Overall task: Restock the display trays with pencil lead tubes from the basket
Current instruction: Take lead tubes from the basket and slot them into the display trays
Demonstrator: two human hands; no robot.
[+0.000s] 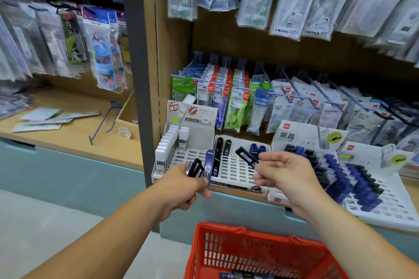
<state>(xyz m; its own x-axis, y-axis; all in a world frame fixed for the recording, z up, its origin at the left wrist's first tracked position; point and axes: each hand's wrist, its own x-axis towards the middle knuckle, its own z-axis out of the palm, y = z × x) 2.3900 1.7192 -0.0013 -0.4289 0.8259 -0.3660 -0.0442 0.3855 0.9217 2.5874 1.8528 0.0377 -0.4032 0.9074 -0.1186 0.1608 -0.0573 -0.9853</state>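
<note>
My left hand (pixel 189 184) grips a bundle of pencil lead tubes (pixel 203 166), black and blue-purple ones, in front of the left white display tray (pixel 188 155). My right hand (pixel 284 171) pinches a single black lead tube (pixel 246 156) by its lower end, tilted above the middle white slotted tray (pixel 235 170). That tray holds a few black and blue tubes at its back. The right tray (pixel 385 204) carries rows of blue and black tubes. The red basket (pixel 256 253) sits below my arms, with a few tubes visible at its bottom.
White-capped tubes (pixel 166 148) stand along the left tray's edge. Hanging packets (pixel 226 99) fill hooks behind the trays and above. The wooden shelf on the left holds loose packets (pixel 45 119) and a loose hook (pixel 104 123). Teal drawers run beneath.
</note>
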